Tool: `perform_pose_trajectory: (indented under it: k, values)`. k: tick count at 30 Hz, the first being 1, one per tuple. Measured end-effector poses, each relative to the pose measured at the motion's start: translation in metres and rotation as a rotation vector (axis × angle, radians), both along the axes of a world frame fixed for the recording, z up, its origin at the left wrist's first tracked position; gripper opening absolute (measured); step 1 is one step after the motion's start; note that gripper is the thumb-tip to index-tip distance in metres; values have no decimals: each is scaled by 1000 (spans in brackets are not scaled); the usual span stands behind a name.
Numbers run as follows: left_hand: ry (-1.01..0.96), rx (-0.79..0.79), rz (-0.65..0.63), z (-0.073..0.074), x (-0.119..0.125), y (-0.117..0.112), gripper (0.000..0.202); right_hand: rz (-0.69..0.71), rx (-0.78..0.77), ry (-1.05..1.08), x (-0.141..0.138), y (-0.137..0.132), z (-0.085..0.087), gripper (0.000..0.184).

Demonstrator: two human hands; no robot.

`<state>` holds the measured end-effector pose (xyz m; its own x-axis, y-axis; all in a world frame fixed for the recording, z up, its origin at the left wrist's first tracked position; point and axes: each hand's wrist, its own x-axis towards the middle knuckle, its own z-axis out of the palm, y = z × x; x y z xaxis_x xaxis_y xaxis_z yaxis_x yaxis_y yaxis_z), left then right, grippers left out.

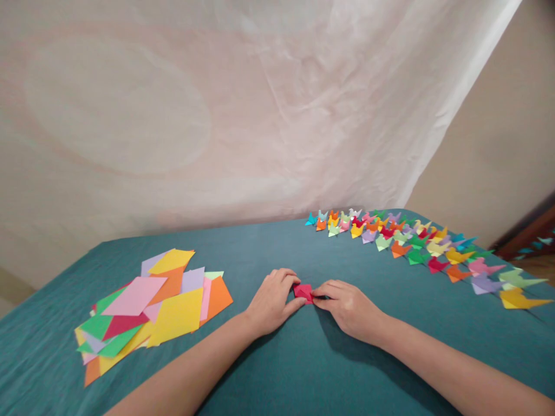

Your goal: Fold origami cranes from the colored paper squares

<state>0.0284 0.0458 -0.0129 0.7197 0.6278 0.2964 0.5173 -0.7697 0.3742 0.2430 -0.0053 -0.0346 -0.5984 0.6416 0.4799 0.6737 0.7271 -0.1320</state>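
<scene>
- The fingers (pixel 289 275) of the left hand (pixel 272 301) curl narrowly over the left edge of a small red folded paper (pixel 303 292), with the thumb along its near side, pressing it flat.
- The right hand (pixel 349 309) meets the same paper from the right, its fingertips closed in a pinch on the right corner (the thumb tip is mostly tucked under).
- The red folded paper lies on the teal surface (pixel 303 364), near the middle, between the two hands and touching both.
- Both forearms come in from the near edge, bare and angled towards each other.
- To the left, well apart from the hands, lies a loose pile of coloured paper squares (pixel 173 315): yellow, orange, pink, green, lilac and red, all overlapping.
- To the right and farther back, rows of small folded paper birds (pixel 416 242) in many colours run from the far edge towards the near right.
- Behind the surface hangs a creased white cloth (pixel 217 115), with a plain beige wall (pixel 498 144) to its right.
</scene>
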Motion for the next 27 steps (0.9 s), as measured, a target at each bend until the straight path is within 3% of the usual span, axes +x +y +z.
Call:
perform_pose_trajectory:
  k: [8, 18, 21, 27]
  values:
    - [-96, -72, -16, -4, -2, 6, 24, -14, -62, 155, -3, -1, 4, 31]
    - [-314, -401, 38, -10, 2, 4, 35, -310, -411, 507, -11, 0, 6, 18]
    - [-389, -453, 34, -10, 3, 2, 37, -277, -464, 506, -11, -1, 10, 13]
    - [-432, -445, -11, -11, 5, -1, 36, -173, -388, 427, -14, -3, 13, 11]
